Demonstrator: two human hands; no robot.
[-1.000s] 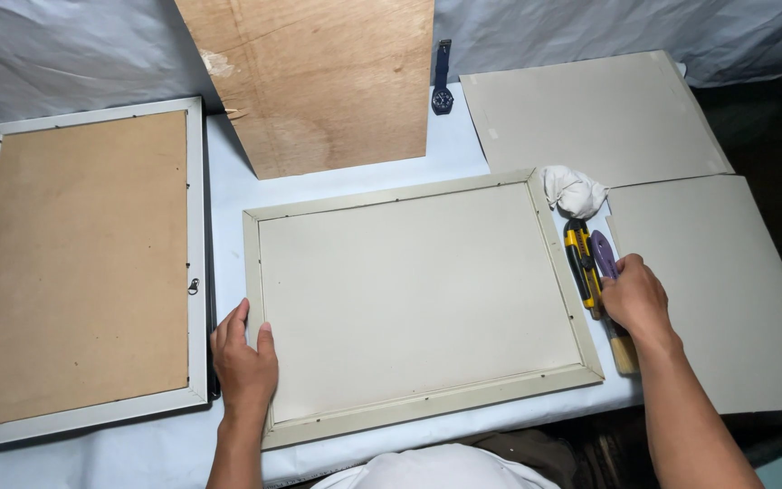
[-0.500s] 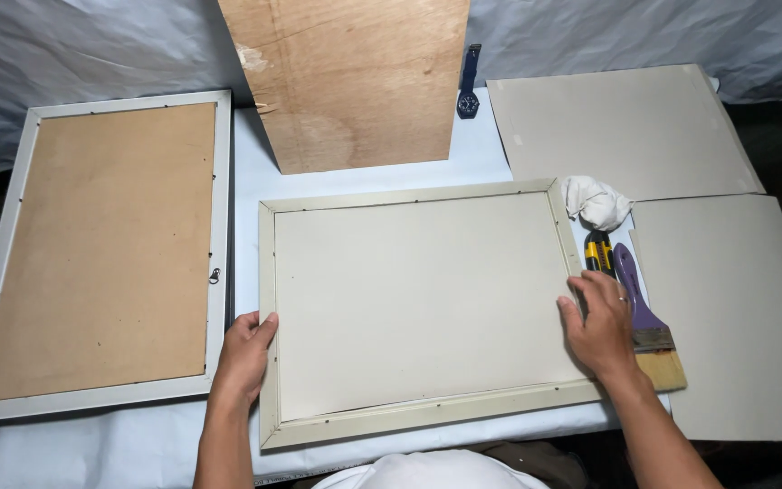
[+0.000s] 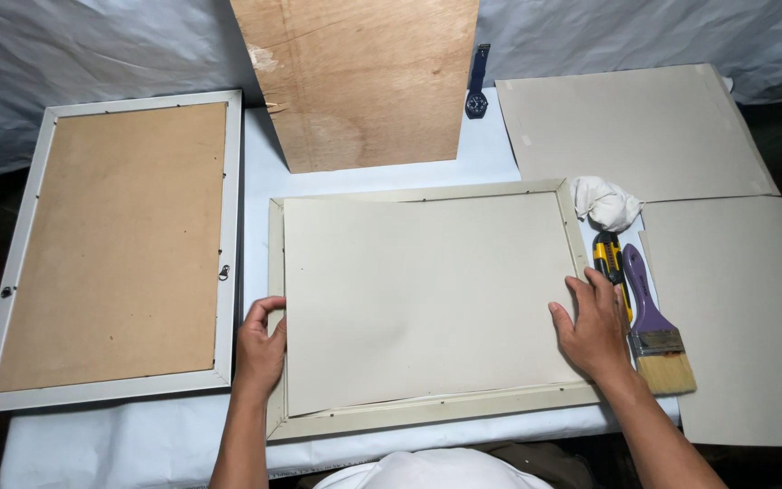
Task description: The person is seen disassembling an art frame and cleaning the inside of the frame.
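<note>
Hands first: the left hand (image 3: 260,349) curls over the left rail of the cream frame (image 3: 427,418), and the right hand (image 3: 595,328) lies flat, gripping nothing, on the grey backing board (image 3: 427,294) by its right edge. Seemingly the board is being seated; its lower edge sits lifted and wants pressing down. Frame and board run left-right on the white surface (image 3: 138,444), beside a purple brush (image 3: 649,321).

- You are showing 2 bare forearms, with no sleeves reaching into view.
- Your left hand (image 3: 260,351) is wearing no glove, ring or watch.
- Your right hand (image 3: 595,330) is going equally bare, wrist included.
- You are wearing something white, rounded, showing at the bottom edge.
</note>
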